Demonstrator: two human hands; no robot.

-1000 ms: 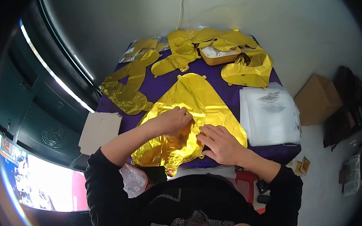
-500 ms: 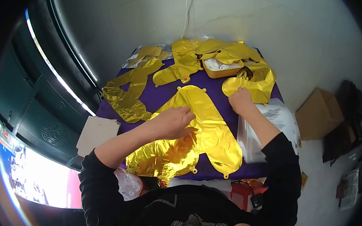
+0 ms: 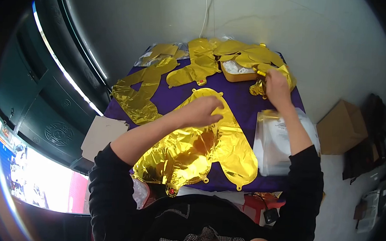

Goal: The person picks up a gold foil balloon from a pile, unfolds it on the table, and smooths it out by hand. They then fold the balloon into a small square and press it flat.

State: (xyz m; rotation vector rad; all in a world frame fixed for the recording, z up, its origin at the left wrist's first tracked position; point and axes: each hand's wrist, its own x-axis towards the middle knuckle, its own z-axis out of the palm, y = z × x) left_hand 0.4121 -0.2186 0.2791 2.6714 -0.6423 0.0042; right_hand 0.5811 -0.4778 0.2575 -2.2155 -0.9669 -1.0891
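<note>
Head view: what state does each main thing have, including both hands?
Large gold foil balloon: spread out, wrinkled.
Left hand: partly open, above it.
Right hand: closed on another gold foil balloon.
Shallow yellow box: open, filled with white items.
Clear plastic bags: piled flat.
Brown cardboard box: apparently open.

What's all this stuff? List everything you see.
Gripped foil balloon: 1, gold, table's back right
Large foil balloon: 1, gold, front
Holed foil balloon: 1, gold, left
Red-spotted foil balloon: 1, gold, back middle
Foil pieces: several, gold, back
Container: 1, yellow, back, holding white pieces
Plastic bags: several, clear, right
Card stack: 1, pale, left
Tablecloth: 1, purple, underneath
Stool, probably: 1, red, below table
Cardboard box: 1, brown, right floor
Panelled door: 1, dark green, left
Cord: 1, white, back wall
Sleeves: 2, black, foreground
Left hand: 1, bare, over large foil balloon
Right hand: 1, bare, holding gripped foil balloon
</note>
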